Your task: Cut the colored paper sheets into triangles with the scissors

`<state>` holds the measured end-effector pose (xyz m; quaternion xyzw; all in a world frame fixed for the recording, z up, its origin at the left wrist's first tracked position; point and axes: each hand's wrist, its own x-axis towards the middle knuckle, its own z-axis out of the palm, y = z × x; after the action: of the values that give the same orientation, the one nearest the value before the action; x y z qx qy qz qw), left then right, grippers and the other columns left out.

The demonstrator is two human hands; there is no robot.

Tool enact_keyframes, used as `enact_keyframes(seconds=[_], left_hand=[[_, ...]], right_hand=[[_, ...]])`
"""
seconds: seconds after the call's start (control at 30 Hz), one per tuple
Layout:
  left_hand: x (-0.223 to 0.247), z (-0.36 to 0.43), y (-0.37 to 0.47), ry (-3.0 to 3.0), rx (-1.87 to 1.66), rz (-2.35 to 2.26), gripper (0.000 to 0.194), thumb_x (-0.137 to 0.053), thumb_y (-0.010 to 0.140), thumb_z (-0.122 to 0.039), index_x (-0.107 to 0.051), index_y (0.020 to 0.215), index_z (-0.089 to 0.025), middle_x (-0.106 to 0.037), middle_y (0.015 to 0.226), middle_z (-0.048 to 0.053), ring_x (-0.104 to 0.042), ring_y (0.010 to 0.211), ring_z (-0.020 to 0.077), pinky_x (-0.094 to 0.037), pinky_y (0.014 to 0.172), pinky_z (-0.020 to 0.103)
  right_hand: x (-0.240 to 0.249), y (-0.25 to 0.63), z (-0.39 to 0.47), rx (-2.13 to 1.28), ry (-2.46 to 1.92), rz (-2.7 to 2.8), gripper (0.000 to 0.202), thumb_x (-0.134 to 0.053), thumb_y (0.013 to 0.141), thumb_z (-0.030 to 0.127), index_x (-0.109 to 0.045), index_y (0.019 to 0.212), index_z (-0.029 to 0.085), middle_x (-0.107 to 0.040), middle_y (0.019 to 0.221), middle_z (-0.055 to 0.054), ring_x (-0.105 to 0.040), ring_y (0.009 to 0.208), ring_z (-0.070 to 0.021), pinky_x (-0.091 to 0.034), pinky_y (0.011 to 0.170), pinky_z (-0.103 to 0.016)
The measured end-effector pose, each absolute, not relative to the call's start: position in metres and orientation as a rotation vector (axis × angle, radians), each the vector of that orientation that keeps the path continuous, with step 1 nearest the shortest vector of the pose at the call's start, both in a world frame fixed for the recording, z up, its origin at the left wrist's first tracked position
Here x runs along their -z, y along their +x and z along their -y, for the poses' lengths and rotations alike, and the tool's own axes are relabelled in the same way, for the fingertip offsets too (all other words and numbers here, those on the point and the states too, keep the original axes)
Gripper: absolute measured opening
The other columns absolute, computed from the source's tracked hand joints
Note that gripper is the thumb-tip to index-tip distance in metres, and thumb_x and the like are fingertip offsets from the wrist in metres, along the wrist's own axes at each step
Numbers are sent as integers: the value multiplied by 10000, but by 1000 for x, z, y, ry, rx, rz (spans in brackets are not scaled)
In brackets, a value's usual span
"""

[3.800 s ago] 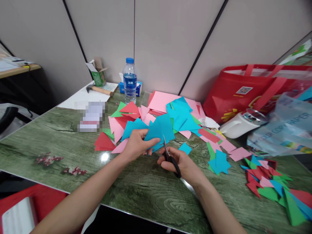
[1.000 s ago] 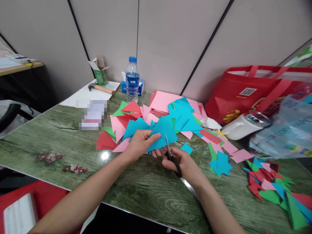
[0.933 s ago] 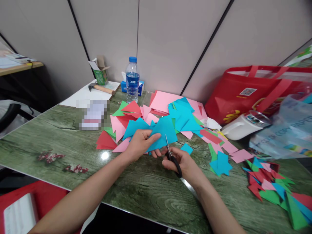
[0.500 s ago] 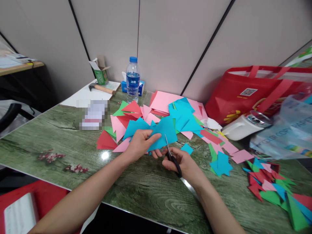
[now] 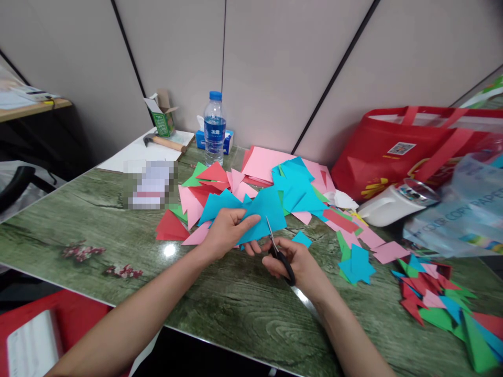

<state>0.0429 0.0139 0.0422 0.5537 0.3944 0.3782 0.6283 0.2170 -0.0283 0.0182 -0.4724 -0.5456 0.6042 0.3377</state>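
My left hand (image 5: pixel 228 233) pinches a blue sheet of paper (image 5: pixel 271 209) between thumb and fingers, some fingertips showing below its lower edge. In my right hand (image 5: pixel 291 259) are black-handled scissors (image 5: pixel 283 262), their blades pointing up and away at the right part of the blue sheet. Behind the hands lies a loose pile of cut paper in red, pink (image 5: pixel 190 204), green and blue. A small blue piece (image 5: pixel 302 239) rests on the table just right of the scissors.
A water bottle (image 5: pixel 215 131), tissue box (image 5: pixel 228 141), hammer (image 5: pixel 165 143) and green box (image 5: pixel 163 120) stand or lie at the back left. To the right are a red bag (image 5: pixel 377 146), a white mug (image 5: pixel 385 205) and colored scraps (image 5: pixel 432 309). A blurred-out item (image 5: pixel 151 186) lies left.
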Motion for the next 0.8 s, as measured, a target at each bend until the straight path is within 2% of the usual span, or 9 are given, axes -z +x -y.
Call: enact_keyframes(seconds=[0.4,0.57,0.7,0.8], left_hand=[[-42,-15,42,1251,-885,-881,306,-529,832,-377,-554,660,-126,-659,508,37,-606,394,130,-489,379,221],[-42,-12,44,1247,-843,-849,320,-523,835,-382,-578,665,-116,-651,493,38,-605,398,125,-490,384,212],[-42,-9,48,1229,-842,-819,339,-550,818,-369,-552,588,-121,-643,484,33,-594,385,115,-488,368,202],[-42,-9,49,1221,-846,-801,331,-556,815,-369,-571,601,-117,-644,483,34,-595,390,112,-492,377,199]], right_hand=[[-19,216,28,-1542,-1268,1404,329,-738,654,414,-569,793,167,-535,493,47,-434,406,-79,-339,412,-210],[-17,215,27,-1527,-1259,1372,447,-798,581,354,-560,912,171,-596,624,22,-516,530,-111,-393,492,-221],[-13,216,26,-1514,-1223,1345,440,-805,564,342,-546,874,168,-621,700,-6,-563,620,-144,-427,557,-243],[-12,216,26,-1513,-1212,1357,415,-797,576,346,-552,858,167,-624,713,-14,-564,642,-150,-429,570,-247]])
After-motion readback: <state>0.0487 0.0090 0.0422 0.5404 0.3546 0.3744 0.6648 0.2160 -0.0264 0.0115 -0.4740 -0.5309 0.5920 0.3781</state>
